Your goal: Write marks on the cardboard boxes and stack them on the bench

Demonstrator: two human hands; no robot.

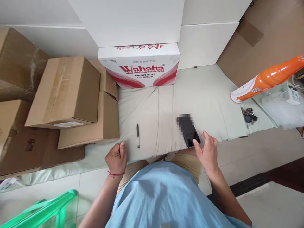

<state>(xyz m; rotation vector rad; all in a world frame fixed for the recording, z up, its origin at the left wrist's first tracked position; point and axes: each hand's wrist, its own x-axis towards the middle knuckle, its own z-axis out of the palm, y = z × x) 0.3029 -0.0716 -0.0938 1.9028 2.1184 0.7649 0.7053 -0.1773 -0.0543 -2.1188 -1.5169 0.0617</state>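
My left hand [117,157] rests at the table's front edge in a loose fist, with a red string bracelet on the wrist; nothing shows in it. To its right a pen [138,136] with a dark upper part and a clear barrel lies on the pale cloth. My right hand [207,148] is at the near right corner of a black phone [190,134]. Its thumb and fingers are apart, and the thumb tip overlaps the phone's edge; whether it touches I cannot tell. The phone lies flat, its far end blurred out.
Stacked cardboard boxes [64,90] fill the left side. A white and red Wahaha carton [140,71] stands against the wall. On the right are keys [249,116], an orange bottle [266,80] and a white power strip [291,95]. A green stool [47,209] stands on the floor.
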